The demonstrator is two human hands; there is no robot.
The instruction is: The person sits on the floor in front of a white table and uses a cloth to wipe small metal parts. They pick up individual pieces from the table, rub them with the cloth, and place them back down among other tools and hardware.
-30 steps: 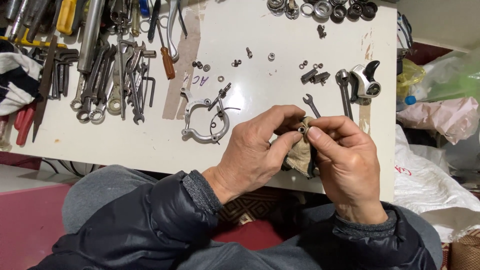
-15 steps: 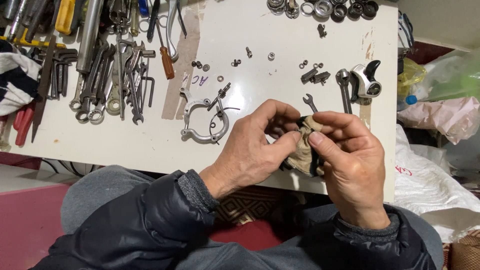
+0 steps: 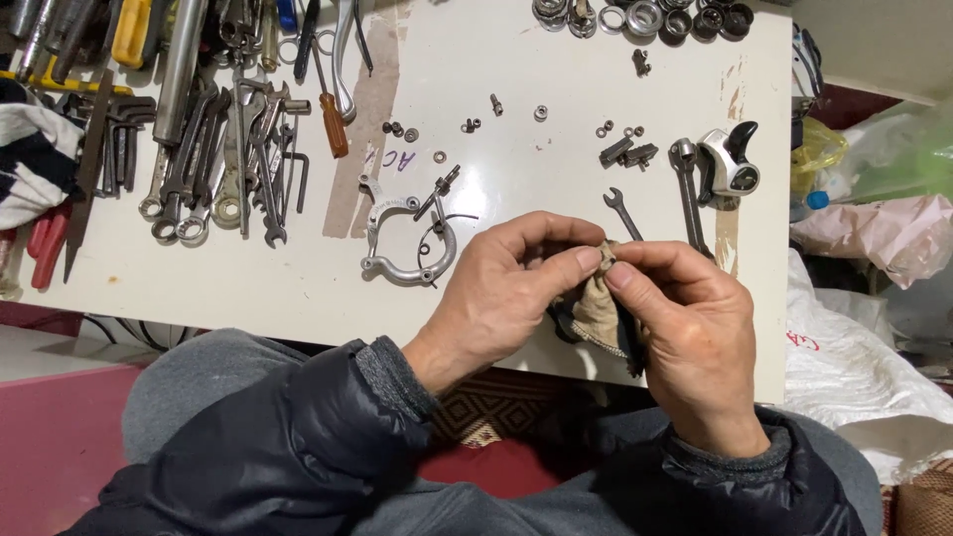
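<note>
Low in the frame's centre, the left hand (image 3: 501, 298) and right hand (image 3: 685, 318) meet, thumbs and fingers pinched tight on a tan rag (image 3: 599, 308) held just over the white tabletop's (image 3: 298, 288) near edge. Beyond lie a small wrench (image 3: 621, 211) and a metal clamp (image 3: 407, 238). Wrenches (image 3: 213, 159) crowd the upper left.

The small metal ring that showed a second ago is hidden now; left thumb (image 3: 586, 260) and right thumb (image 3: 620, 276) pinch the rag (image 3: 599, 310) closed over it.
</note>
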